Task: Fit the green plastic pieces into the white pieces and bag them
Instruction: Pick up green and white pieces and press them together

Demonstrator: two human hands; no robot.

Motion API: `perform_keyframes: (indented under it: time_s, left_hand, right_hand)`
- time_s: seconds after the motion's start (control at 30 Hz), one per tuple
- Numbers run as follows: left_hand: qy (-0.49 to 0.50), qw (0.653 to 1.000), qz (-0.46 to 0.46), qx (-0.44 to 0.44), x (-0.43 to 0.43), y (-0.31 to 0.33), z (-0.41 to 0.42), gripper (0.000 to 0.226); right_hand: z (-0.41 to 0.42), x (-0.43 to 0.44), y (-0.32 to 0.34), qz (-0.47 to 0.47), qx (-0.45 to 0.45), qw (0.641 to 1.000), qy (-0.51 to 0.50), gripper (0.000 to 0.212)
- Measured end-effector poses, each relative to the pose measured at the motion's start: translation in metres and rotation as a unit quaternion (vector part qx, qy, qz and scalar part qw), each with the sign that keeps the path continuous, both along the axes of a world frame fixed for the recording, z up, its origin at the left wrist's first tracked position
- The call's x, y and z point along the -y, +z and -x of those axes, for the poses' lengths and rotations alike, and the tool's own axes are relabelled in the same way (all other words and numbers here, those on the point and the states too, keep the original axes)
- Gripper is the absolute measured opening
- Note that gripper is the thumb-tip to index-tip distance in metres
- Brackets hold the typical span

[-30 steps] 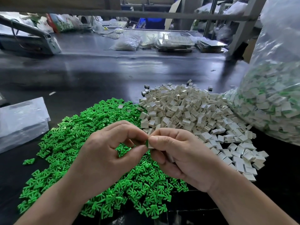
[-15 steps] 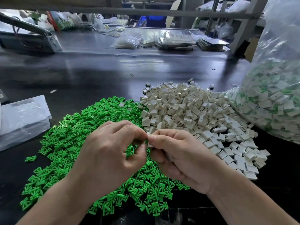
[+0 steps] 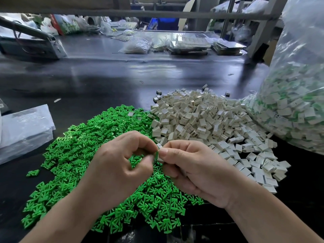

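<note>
Green plastic pieces (image 3: 75, 155) lie in a broad heap near the bench's (image 3: 105, 76) front edge, touching a heap of white plastic pieces (image 3: 201, 120) on its right. Above the green heap, the left hand (image 3: 121, 165) pinches one small green piece (image 3: 157, 153) between curled thumb and forefinger, against a white piece (image 3: 160, 158) that the right hand (image 3: 196, 171) pinches likewise. A tall clear plastic bag (image 3: 298, 106) of white-and-green pieces stands at the right edge, touching the white heap. Folded clear plastic sheets (image 3: 22, 130) lie at the left edge.
</note>
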State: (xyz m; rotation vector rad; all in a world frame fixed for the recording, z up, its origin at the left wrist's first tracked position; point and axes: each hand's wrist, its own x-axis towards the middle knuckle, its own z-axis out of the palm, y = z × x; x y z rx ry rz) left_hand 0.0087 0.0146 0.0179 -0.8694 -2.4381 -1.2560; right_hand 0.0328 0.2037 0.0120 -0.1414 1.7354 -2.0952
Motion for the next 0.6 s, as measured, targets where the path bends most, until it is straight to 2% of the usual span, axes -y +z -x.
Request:
perform_keyframes:
  time_s: [0.13, 0.27, 0.33, 0.4, 0.6]
  left_hand:
    - [-0.027, 0.986, -0.109, 0.12, 0.0004, -0.0044, 0.0026, 0.022]
    - [-0.067, 0.979, -0.126, 0.146, 0.0012, -0.0047, 0.0031, 0.026]
    - [-0.06, 0.99, -0.084, 0.097, 0.0016, -0.0045, 0.0017, 0.025]
    - [-0.036, 0.999, -0.012, 0.009, 0.0001, -0.0034, -0.0003, 0.023]
    - [-0.012, 0.988, 0.092, -0.123, -0.0007, -0.0035, 0.0034, 0.022]
  right_hand:
    - [0.0008, -0.0014, -0.001, -0.042, -0.055, 0.998, -0.001, 0.022]
    - [0.0003, -0.0008, -0.0007, -0.054, -0.061, 0.997, -0.005, 0.02]
    - [0.0001, -0.0007, -0.0001, -0.054, -0.049, 0.997, -0.01, 0.019]
    - [-0.0001, -0.0002, -0.0002, -0.062, -0.038, 0.997, -0.015, 0.019]
    - [-0.0009, 0.0038, -0.0009, -0.023, 0.034, 0.999, -0.028, 0.022]
